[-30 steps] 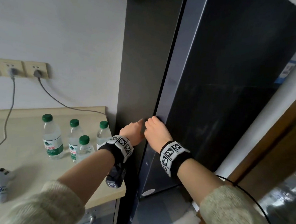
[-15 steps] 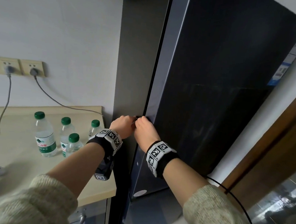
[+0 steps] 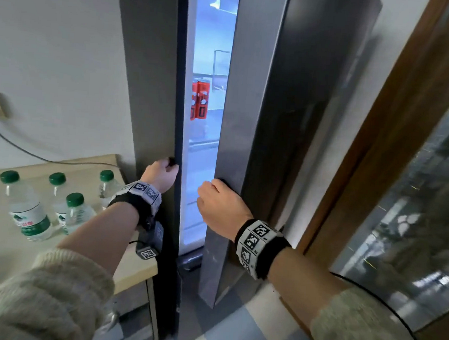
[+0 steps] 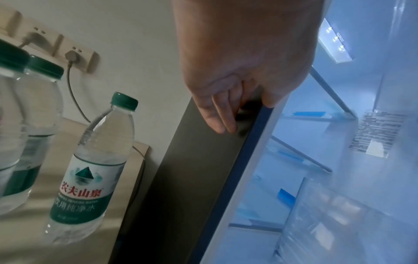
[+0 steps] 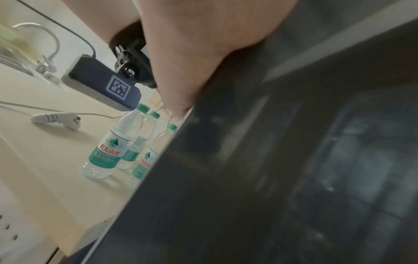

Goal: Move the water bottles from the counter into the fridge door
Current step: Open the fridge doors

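Gripping fridge door edge: right hand curled; left hand curled on fridge body.

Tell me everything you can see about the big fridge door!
The fridge door is tall, dark grey and shiny like metal, with a paler edge. It stands partly open, leaving a narrow gap that shows the lit white inside and a red carton. The right hand grips its edge. The left hand holds the fridge's side, not the door.
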